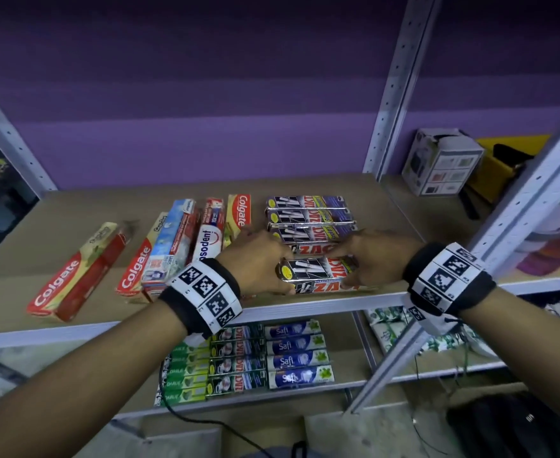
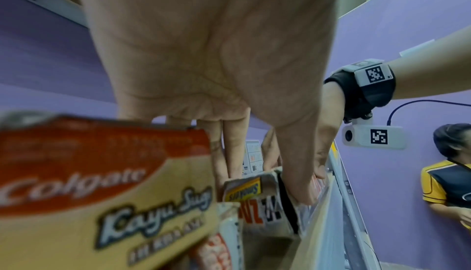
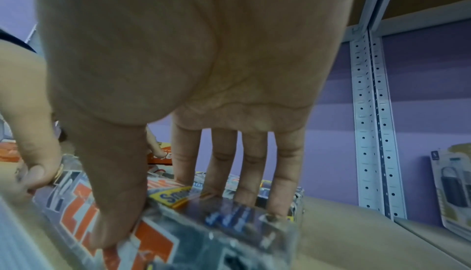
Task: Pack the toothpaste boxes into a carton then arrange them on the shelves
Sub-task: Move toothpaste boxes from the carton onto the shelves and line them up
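Note:
A black-and-silver Zact toothpaste box [image 1: 315, 271] lies crosswise near the front edge of the wooden shelf [image 1: 394, 206], on top of other Zact boxes [image 1: 308, 219]. My left hand [image 1: 272, 272] grips its left end and my right hand [image 1: 361, 262] its right end. In the left wrist view my left hand [image 2: 267, 173] has its thumb on the near side of the Zact box [image 2: 257, 203]. In the right wrist view my right hand [image 3: 178, 214] pinches the Zact box [image 3: 203, 230] between thumb and fingers.
Colgate boxes [image 1: 74, 276] and a Pepsodent box [image 1: 206, 239] lie on the shelf to the left. A grey upright post [image 1: 519, 206] stands close to my right wrist. The lower shelf holds Safi boxes [image 1: 295, 352]. A grey carton [image 1: 440, 163] sits at the back right. A person [image 2: 451, 183] stands nearby.

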`<state>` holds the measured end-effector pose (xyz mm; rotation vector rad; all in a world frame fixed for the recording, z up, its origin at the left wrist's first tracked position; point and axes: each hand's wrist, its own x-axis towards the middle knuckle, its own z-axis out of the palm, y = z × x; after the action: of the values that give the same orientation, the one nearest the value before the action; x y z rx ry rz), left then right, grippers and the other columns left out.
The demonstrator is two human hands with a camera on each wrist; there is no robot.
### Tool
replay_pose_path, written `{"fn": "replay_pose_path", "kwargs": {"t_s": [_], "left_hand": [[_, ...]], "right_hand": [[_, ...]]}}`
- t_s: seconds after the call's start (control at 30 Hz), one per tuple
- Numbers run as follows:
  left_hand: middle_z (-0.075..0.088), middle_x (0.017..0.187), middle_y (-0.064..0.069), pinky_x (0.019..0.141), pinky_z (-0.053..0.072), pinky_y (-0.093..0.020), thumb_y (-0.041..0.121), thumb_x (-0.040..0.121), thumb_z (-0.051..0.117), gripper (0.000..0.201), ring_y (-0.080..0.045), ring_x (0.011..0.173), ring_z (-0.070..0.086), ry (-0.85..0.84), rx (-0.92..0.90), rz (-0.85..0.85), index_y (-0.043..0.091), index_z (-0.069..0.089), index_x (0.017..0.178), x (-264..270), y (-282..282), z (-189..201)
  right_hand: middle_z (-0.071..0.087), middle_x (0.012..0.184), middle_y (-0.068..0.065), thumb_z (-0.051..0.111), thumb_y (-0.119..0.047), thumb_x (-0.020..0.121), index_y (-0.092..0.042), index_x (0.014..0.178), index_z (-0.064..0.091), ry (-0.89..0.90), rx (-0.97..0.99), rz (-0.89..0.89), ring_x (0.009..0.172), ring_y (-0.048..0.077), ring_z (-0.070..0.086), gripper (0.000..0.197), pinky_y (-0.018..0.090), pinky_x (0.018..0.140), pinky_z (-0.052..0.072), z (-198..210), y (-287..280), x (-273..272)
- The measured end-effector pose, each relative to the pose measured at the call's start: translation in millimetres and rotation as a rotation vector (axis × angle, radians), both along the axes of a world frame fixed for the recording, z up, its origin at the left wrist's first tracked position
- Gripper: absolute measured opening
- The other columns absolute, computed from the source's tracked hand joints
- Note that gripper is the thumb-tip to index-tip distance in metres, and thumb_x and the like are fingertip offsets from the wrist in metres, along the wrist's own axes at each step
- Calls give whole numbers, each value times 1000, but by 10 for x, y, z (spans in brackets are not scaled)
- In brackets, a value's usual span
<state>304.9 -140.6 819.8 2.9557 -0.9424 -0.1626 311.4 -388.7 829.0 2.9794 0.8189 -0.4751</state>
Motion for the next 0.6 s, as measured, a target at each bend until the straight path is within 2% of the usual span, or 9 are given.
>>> {"fn": "replay_pose_path", "kwargs": {"t_s": [0.07, 0.2, 0.3, 0.43, 0.5, 0.6], "left_hand": [[63, 128, 7, 116, 20, -58, 65, 75, 69, 66, -19, 126, 51, 11, 46, 15, 36, 58, 133, -21, -31, -46], [63, 130, 6, 117, 7, -65, 66, 76, 67, 67, -20, 135, 45, 30, 97, 27, 35, 56, 134, -46, -52, -107], [63, 132, 5, 117, 5, -64, 67, 75, 67, 69, -20, 134, 46, 26, 105, 40, 35, 55, 135, -40, -53, -130], [63, 132, 8, 118, 3, -61, 66, 75, 68, 68, -18, 131, 48, 29, 79, 54, 36, 55, 135, -35, -43, -149], [65, 128, 8, 119, 4, -60, 66, 75, 68, 66, -18, 128, 51, 29, 66, 64, 37, 57, 134, -39, -44, -154], [67, 124, 7, 119, 4, -59, 66, 75, 67, 65, -18, 123, 55, 30, 46, 72, 37, 58, 133, -39, -44, -153]], "right_hand": [[65, 119, -12, 72, -53, 78, -44, 135, 50, -2, -13, -3, 103, 15, 61, 62, 36, 90, 53, -43, -6, -34], [64, 119, -10, 72, -52, 79, -44, 136, 50, -14, -21, 14, 104, 16, 60, 61, 37, 90, 53, -71, 18, -59], [63, 117, -12, 72, -53, 79, -44, 135, 50, 4, -21, 3, 102, 15, 60, 60, 37, 88, 53, -78, 21, -40], [64, 105, -16, 69, -64, 77, -44, 124, 58, 81, 34, -23, 94, 12, 61, 51, 33, 81, 53, -24, 14, 45], [64, 111, -16, 62, -69, 80, -43, 123, 60, 81, 91, -43, 97, 10, 60, 51, 35, 87, 52, 36, 25, 136], [62, 126, -9, 55, -64, 88, -38, 129, 58, -4, 107, -62, 111, 13, 58, 49, 35, 97, 48, 99, 56, 373]]}}
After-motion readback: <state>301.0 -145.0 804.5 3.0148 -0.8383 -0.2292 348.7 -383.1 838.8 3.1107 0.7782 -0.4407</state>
